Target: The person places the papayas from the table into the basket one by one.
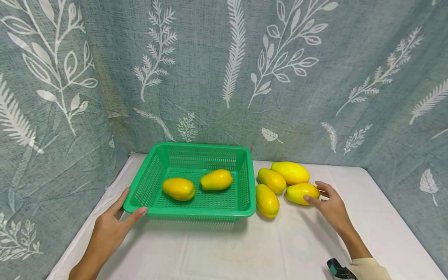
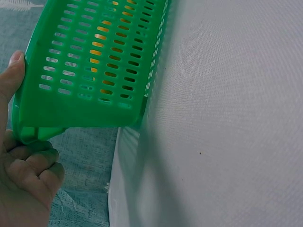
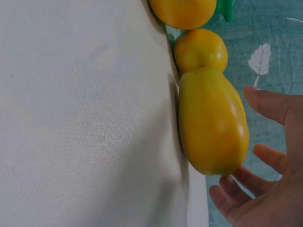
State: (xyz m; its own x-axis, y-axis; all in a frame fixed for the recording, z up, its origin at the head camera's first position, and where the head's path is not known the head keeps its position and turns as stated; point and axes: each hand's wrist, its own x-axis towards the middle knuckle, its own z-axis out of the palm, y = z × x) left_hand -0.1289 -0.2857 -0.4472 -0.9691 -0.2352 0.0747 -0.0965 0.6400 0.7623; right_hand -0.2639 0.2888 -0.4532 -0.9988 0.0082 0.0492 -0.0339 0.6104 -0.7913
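Note:
A green plastic basket (image 1: 189, 212) with slotted walls stands at the left, two yellow papayas (image 1: 179, 189) lying apart inside it. My left hand (image 1: 108, 229) grips the rim at its near left corner, thumb over the edge; in the left wrist view the fingers (image 2: 45, 165) curl under the rim. To the right of the basket, my right hand (image 1: 330, 206) is around the right end of a papaya (image 1: 301, 193) on the table. In the right wrist view its fingertips are right at that papaya's end (image 3: 213, 127), and the thumb (image 3: 267, 104) stands off its side.
Three more papayas lie between the basket and my right hand: one at the front (image 1: 267, 201), one behind it (image 1: 272, 181) and one at the back (image 1: 291, 173). A white cloth (image 1: 224, 249) covers the table. Grey-green leaf-patterned curtains (image 1: 210, 77) enclose the back and sides.

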